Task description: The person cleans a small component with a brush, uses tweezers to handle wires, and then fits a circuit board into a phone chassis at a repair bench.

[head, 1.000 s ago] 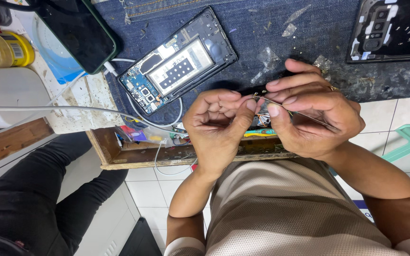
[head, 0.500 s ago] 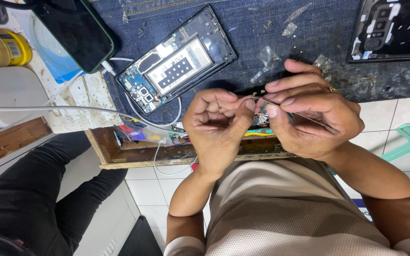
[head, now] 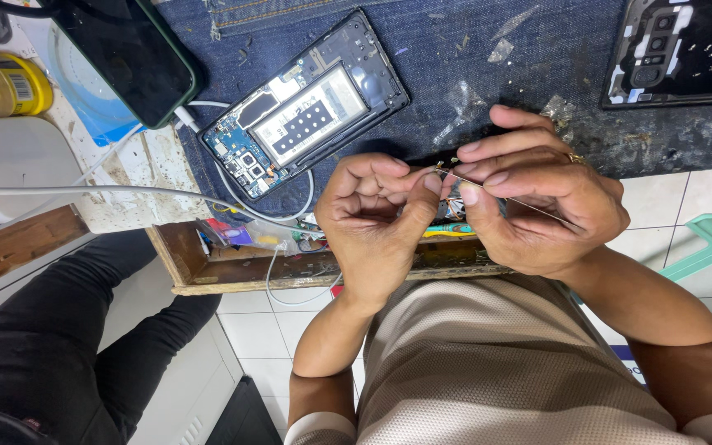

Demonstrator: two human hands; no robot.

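Note:
My left hand (head: 372, 218) is curled, its thumb and forefinger pinching a tiny part (head: 442, 168) just above the bench edge. My right hand (head: 541, 206), with a ring on one finger, holds thin metal tweezers (head: 529, 206) whose tip meets that part. The two hands touch at the fingertips. An opened phone (head: 306, 115) with its circuit board and inner frame exposed lies on the denim cloth (head: 455, 66) behind my left hand, with a white cable plugged into it.
A dark-screened phone (head: 125, 58) lies at the back left and a phone back cover (head: 677, 49) at the back right. A yellow bottle (head: 2, 82) and a white container (head: 10, 165) stand at left. Under my hands, an open wooden drawer (head: 249, 272) holds small tools. Another person's black-trousered leg (head: 43, 346) is at left.
My hands have stayed together over the drawer; only the fingertips and the tweezers have shifted slightly.

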